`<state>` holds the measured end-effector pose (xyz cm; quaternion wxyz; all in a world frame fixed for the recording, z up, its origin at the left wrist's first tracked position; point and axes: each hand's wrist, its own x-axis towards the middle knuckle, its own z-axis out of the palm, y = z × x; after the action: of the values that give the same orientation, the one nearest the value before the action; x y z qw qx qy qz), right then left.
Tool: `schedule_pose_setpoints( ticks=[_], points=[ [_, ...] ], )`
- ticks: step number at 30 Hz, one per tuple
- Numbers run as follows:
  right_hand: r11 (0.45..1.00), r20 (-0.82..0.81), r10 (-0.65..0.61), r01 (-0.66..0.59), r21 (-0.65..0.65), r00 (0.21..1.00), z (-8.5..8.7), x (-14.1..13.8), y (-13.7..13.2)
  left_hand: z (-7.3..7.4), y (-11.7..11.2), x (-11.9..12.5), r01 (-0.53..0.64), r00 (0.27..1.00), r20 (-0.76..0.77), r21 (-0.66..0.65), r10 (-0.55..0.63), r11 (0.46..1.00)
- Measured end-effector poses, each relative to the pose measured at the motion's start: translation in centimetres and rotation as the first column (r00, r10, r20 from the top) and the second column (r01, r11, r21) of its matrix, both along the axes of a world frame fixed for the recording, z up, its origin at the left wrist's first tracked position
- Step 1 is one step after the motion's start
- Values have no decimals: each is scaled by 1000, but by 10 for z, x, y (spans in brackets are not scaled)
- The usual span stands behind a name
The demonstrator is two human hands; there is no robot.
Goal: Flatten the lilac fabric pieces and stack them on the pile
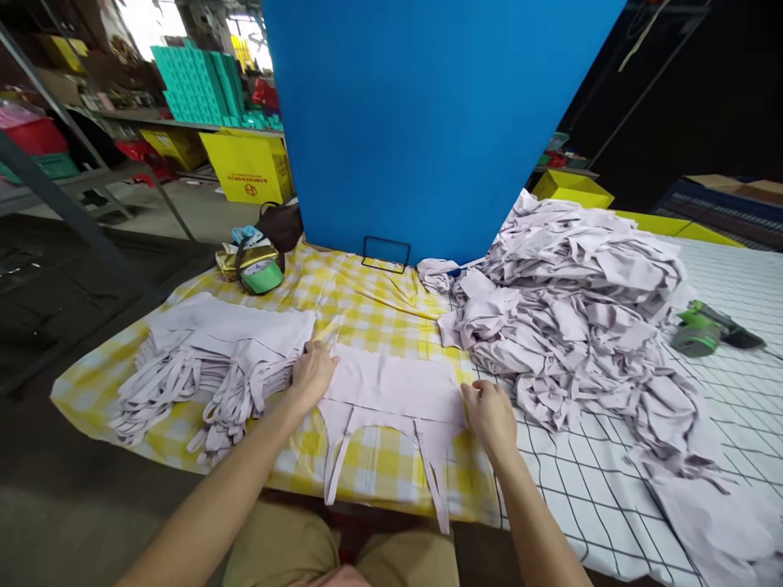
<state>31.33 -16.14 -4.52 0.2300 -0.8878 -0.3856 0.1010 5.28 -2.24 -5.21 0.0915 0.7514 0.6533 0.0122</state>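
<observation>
A pale lilac camisole [391,383] lies flat before me, its straps hanging over the table's front edge. At its upper left side is my left hand [314,377], fingers curled closed on the cloth edge, right beside a stack of folded camisoles [236,330]. My right hand [489,414] grips the opposite side edge between thumb and fingers; the fingertips are partly hidden. On that stack the straps fall in bunches toward me. A large loose heap of the same lilac garments [568,318] is piled to the right.
A yellow checked cloth [367,306] and a white grid cloth [587,465] cover the table. Behind stands a tall blue panel [422,122] with a black wire frame [387,253]. A green tape roll [262,277] sits back left, a green-black tool [703,330] far right.
</observation>
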Motion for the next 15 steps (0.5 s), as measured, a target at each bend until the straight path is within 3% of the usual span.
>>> schedule_pose_setpoints(
  ticks=[4,9,13,15],
  points=[
    [999,-37,26,-28,-47,999,-5,6,39,-2,12,3,-5,996,83,-99,13,995],
    [994,-102,105,-103,24,989,-10,3,46,3,17,4,62,965,261,-120,-29,991],
    [974,-228,208,-181,135,951,8,0,39,13,1,3,43,906,422,-88,-2,995],
    [946,-407,313,-240,219,858,28,-4,32,22,-12,-5,46,829,559,-48,-11,998]
  ],
)
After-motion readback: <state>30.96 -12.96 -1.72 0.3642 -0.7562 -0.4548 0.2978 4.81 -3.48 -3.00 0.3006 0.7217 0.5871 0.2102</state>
